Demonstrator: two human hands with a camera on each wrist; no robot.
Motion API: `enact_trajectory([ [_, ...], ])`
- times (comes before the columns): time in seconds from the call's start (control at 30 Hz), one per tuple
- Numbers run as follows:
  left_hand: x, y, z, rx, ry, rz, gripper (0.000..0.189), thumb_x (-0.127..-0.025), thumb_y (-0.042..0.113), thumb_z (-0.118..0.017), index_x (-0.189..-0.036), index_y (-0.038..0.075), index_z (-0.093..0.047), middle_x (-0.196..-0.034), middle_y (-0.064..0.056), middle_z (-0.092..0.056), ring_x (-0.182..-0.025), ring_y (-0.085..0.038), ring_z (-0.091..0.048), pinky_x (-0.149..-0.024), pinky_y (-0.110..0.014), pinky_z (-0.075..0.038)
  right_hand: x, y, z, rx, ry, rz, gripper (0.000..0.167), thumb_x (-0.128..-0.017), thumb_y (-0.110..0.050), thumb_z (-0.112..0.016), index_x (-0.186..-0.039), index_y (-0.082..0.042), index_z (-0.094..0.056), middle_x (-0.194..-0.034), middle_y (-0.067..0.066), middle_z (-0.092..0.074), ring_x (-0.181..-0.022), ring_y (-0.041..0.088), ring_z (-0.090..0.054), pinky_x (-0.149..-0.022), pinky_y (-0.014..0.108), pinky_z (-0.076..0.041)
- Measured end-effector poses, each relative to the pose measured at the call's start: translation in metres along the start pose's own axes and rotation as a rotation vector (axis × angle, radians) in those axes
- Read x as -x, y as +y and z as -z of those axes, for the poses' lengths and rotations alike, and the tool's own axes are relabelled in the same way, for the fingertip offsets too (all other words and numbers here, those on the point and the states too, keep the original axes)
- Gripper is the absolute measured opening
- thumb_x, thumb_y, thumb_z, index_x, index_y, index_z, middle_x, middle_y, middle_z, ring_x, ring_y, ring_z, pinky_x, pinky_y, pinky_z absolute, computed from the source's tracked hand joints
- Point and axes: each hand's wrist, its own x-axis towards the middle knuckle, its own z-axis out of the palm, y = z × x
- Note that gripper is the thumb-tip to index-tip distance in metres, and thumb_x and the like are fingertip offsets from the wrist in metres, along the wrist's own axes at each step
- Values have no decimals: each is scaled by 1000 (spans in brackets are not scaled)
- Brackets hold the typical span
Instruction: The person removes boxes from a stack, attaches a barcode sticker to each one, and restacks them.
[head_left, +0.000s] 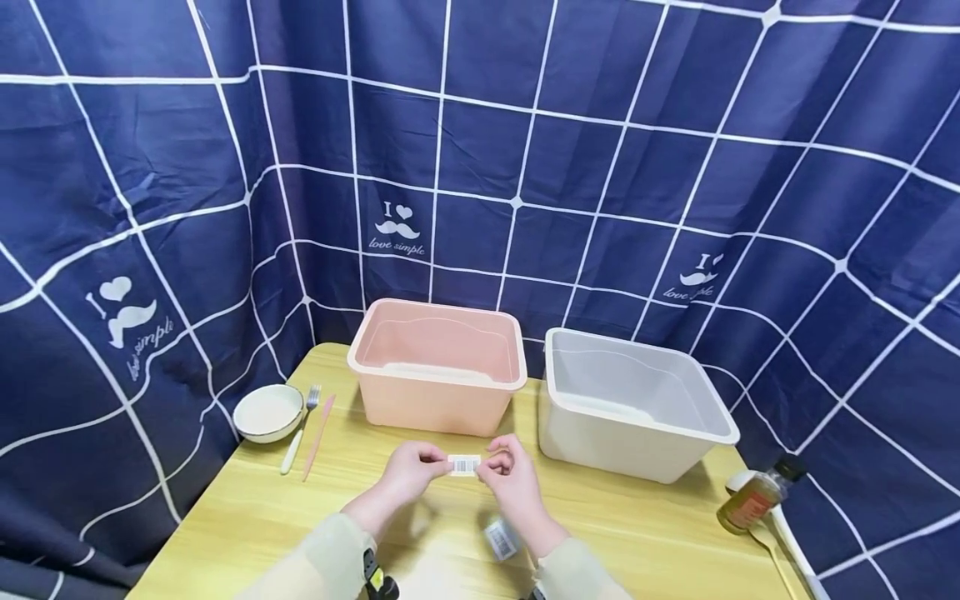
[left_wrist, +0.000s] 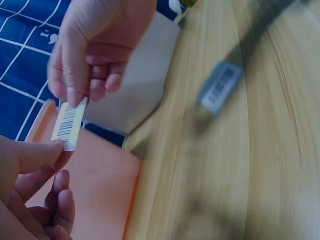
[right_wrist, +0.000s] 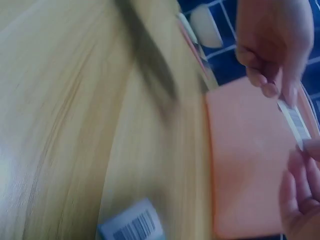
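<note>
A small white barcode label (head_left: 464, 465) is stretched between both hands, in front of the pink bin (head_left: 435, 406). My left hand (head_left: 408, 473) pinches its left end between thumb and finger. At the other end, the thumb and finger of my right hand (head_left: 512, 479) pinch it too. In the left wrist view the label (left_wrist: 68, 122) shows its printed bars, held above the table. A small box with a barcode (head_left: 501, 540) lies on the table below the right wrist; no hand touches it.
A light grey bin (head_left: 622, 442) stands right of the pink one. On the left are a white bowl (head_left: 268, 412), a fork (head_left: 302, 429) and a pink knife (head_left: 319, 437). A bottle (head_left: 752, 502) lies over light-coloured utensils (head_left: 780, 554) at the right edge.
</note>
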Motion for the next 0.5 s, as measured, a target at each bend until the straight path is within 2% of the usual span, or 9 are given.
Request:
enact_trajectory([
  [0.13, -1, -4, 6, -28, 46, -7, 6, -80, 8, -77, -81, 4, -73, -78, -1, -67, -73, -13, -56, -69, -35, -49, -5, 2, -15, 173, 16, 119, 19, -83, 13, -66, -91, -4, -62, -80, 5, -62, -71, 13, -56, -64, 23, -47],
  [0.23, -6, -15, 7, -43, 102, 4, 4, -81, 8, -76, -80, 5, -73, -76, 0, -65, -72, -13, -56, -68, -35, -49, -11, 7, -24, 302, -4, 210, 19, -85, 12, -65, -86, -7, -69, -84, 1, -61, -73, 12, -56, -64, 24, -49],
  [0.37, -16, -33, 7, -57, 211, 42, 4, -82, 8, -75, -80, 6, -73, -73, 1, -63, -69, -13, -55, -65, -33, -49, -18, 11, -35, 422, -99, 263, 21, -86, 10, -63, -101, -2, -71, -94, 3, -61, -79, 13, -56, -63, 23, -50],
  [0.5, -25, -44, 9, -54, 316, 68, 6, -83, 8, -75, -79, 6, -73, -74, 1, -61, -68, -14, -54, -64, -33, -47, -27, 13, -45, 472, -200, 240, 32, -87, 6, -64, -120, 3, -65, -109, 7, -58, -90, 20, -56, -66, 23, -50],
])
